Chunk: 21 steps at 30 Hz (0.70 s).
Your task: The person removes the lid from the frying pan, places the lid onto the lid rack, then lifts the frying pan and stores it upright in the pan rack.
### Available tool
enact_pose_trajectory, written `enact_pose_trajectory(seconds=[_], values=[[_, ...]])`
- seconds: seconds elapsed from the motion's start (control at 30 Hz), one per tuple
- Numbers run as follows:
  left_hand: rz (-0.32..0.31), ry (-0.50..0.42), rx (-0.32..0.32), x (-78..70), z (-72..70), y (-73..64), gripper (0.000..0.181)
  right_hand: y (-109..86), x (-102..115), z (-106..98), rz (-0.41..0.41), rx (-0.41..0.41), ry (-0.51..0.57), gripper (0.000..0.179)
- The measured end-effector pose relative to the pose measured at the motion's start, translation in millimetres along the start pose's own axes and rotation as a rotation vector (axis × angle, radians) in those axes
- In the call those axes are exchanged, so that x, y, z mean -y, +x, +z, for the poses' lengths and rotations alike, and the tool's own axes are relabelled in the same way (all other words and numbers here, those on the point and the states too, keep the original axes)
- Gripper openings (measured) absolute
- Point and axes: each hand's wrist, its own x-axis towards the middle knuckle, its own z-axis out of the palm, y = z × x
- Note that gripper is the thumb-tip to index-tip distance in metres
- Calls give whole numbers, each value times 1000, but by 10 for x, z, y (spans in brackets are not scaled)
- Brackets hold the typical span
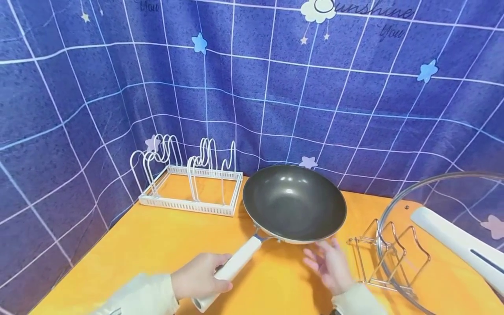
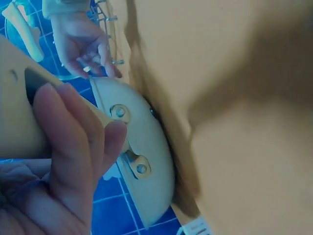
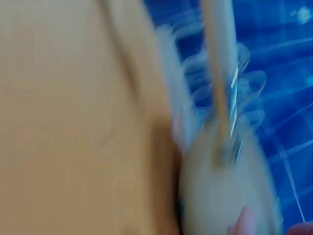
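White handle (image 1: 239, 260) in its curled fingers, the left hand (image 1: 201, 276) holds the dark pan (image 1: 293, 203) beside a rack (image 1: 185, 205); positioning seems under way. The right hand (image 1: 330, 266), fingers loosely spread, is near the pan, contact unclear; a steady next move likely calls for support underneath.

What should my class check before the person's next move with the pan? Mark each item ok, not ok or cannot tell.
1. Left hand holding the pan handle: ok.
2. Right hand gripping the pan: not ok; its fingers are near the pan but not closed on it.
3. Pan's underside lifted off the table: cannot tell.
4. Pan's dark inside facing upward: ok.
5. White rack standing left of the pan: ok.
6. Clear lid standing in the metal rack: ok.
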Motion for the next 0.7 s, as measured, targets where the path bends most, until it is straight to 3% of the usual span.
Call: enact_pose_trajectory(seconds=[0.07, 0.17, 0.3, 0.43, 0.5, 0.57, 0.7], values=[[17, -11, -13, -41, 47, -9, 46, -132, -86, 79, 101, 62, 109, 26], [56, -14, -19, -126, 137, -12, 36, -335, -204, 254, 237, 168, 174, 40], [66, 24, 15, -214, 216, 28, 37, -538, -337, 506, 250, 230, 147, 62], [86, 69, 25, -209, 159, 120, 38, -646, -460, 696, 340, 305, 263, 44], [95, 72, 12, -175, 111, 210, 25, -658, -524, 769, 392, 368, 289, 41], [56, 20, 17, -116, 75, 343, 21, -654, -590, 821, 415, 413, 281, 42], [-14, -68, 25, 125, 120, 685, 26, -644, -731, 852, 369, 429, 236, 56]])
